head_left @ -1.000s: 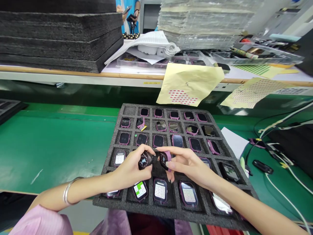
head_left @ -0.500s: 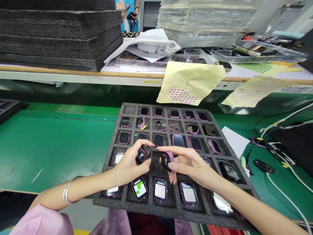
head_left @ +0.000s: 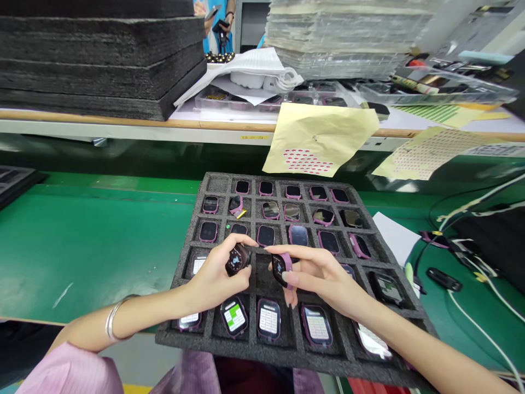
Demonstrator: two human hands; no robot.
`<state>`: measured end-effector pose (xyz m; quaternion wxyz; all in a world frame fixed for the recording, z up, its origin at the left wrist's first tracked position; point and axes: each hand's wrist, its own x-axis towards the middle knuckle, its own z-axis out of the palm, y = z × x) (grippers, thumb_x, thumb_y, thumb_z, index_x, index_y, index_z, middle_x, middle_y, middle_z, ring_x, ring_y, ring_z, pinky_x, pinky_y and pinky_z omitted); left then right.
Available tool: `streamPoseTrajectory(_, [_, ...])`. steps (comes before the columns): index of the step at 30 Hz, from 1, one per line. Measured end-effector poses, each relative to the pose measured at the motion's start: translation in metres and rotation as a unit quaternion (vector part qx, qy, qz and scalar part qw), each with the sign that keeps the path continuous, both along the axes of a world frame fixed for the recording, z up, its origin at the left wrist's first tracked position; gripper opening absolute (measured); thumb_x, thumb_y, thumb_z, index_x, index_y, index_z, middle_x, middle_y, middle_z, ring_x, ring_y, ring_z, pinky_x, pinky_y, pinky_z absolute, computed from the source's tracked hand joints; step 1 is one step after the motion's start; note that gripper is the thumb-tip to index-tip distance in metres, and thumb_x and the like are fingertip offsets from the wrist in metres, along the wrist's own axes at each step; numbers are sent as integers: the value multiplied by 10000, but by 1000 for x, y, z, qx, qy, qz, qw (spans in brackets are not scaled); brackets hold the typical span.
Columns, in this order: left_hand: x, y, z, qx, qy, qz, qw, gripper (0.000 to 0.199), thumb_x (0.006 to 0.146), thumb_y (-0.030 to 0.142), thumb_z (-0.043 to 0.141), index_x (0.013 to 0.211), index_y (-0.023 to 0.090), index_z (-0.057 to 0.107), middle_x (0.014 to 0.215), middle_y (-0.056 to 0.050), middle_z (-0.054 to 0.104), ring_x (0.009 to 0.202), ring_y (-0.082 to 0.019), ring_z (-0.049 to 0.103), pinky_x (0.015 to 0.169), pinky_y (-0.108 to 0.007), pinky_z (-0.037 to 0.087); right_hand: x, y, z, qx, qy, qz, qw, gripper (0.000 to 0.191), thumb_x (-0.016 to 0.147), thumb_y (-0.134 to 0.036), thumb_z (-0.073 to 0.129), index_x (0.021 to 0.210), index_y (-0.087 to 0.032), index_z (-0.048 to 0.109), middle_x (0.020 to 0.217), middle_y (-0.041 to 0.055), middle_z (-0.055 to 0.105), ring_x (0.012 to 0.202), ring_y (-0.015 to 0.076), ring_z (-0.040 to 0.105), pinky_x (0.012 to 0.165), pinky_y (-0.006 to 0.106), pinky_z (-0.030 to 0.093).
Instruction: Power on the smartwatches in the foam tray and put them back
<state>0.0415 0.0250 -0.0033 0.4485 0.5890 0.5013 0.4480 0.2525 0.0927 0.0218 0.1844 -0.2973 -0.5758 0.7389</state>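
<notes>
My left hand (head_left: 219,273) is closed on a dark smartwatch body (head_left: 238,259), its lit face showing between thumb and fingers. Between the thumb and fingers of my right hand (head_left: 315,273) is a purple-cased smartwatch (head_left: 281,269), tilted on edge, its screen lit and facing left. Both hands hover over a black foam tray (head_left: 262,353) divided into compartments. Purple-framed smartwatches fill many of them. Along the near row, a watch with a green-and-white screen (head_left: 235,316) and a watch with a white screen (head_left: 269,319) lie face up. The hands hide some compartments.
The tray lies on a green bench (head_left: 102,235). At the back is a shelf with stacked black foam (head_left: 82,65), clear plastic trays (head_left: 344,38) and a hanging yellow sheet (head_left: 320,137). White cables (head_left: 479,328) and a small black device (head_left: 443,279) lie right. Another person's hand (head_left: 227,22) shows behind.
My left hand and its watch have shifted very slightly left. The right hand's watch has moved a touch right, so the gap between them is a little wider.
</notes>
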Motion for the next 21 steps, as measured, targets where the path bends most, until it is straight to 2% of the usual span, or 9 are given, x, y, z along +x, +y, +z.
streamPoseTrajectory(2, [0, 1, 0, -3, 4, -12, 1000, 290, 810, 133, 541, 1089, 200, 497, 946, -10, 585, 840, -147, 549, 775, -238, 448, 0, 0, -1, -7, 2, -2, 1000, 422, 845, -275, 695, 1224, -114, 604, 599, 22, 691, 514, 153, 655, 534, 258, 520])
streamPoseTrajectory(7, [1, 0, -3, -6, -1, -10, 1000, 379, 825, 143, 534, 1188, 221, 458, 969, -8, 573, 835, -143, 550, 773, -242, 449, 2, 1, -1, -1, 25, -2, 1000, 451, 845, -270, 697, 1252, -118, 576, 647, 37, 707, 550, 155, 667, 547, 255, 532])
streamPoseTrajectory(12, [0, 0, -3, -1, -7, -18, 1000, 291, 828, 184, 567, 1108, 212, 492, 962, -7, 593, 857, -147, 552, 789, -241, 443, 2, 1, -2, -5, 20, -1, 1000, 412, 865, -239, 671, 1242, -104, 577, 621, 40, 706, 540, 145, 662, 535, 236, 528])
streamPoseTrajectory(17, [0, -1, -3, 7, -9, -8, 1000, 320, 831, 168, 560, 1136, 228, 485, 950, 4, 584, 821, -133, 544, 745, -223, 445, 2, 1, -1, -6, 29, -5, 1000, 433, 850, -247, 688, 1244, -108, 577, 642, 37, 707, 554, 146, 665, 546, 244, 536])
streamPoseTrajectory(21, [-1, -1, -2, 7, -3, -5, 1000, 295, 822, 164, 572, 1106, 214, 508, 966, -6, 599, 856, -141, 556, 784, -231, 448, 3, 2, -1, -11, 29, -2, 1000, 414, 856, -233, 682, 1239, -111, 582, 639, 33, 702, 550, 140, 660, 543, 236, 531])
